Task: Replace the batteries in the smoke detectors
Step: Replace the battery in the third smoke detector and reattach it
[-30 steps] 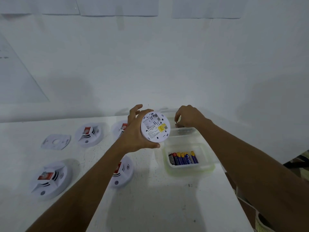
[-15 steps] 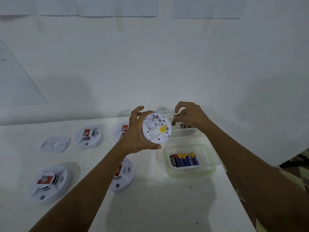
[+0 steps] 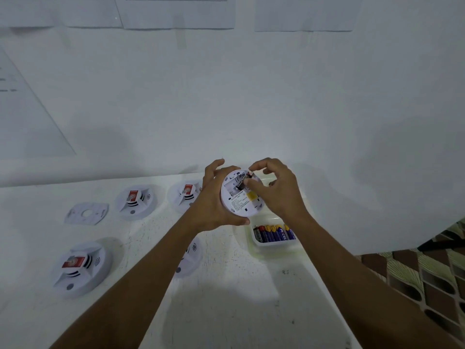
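My left hand (image 3: 210, 205) grips a round white smoke detector (image 3: 239, 201) above the table, its back side with labels and the battery bay turned to me. My right hand (image 3: 275, 190) pinches a dark battery (image 3: 243, 182) and holds it at the bay near the detector's top. Below the hands, a clear plastic tray (image 3: 273, 248) holds several blue and yellow batteries (image 3: 274, 233). A second clear container behind it is mostly hidden by my right hand.
Several white smoke detectors lie face up on the white table: at the near left (image 3: 79, 269), at the back (image 3: 134, 201), at the back centre (image 3: 185, 195), and one under my left forearm (image 3: 190, 256). A loose mounting plate (image 3: 86, 213) lies far left. The table's right edge (image 3: 334, 285) drops to patterned floor.
My right hand lifted a battery out of the far container and brought it left onto the back of the detector. My left hand kept the detector raised.
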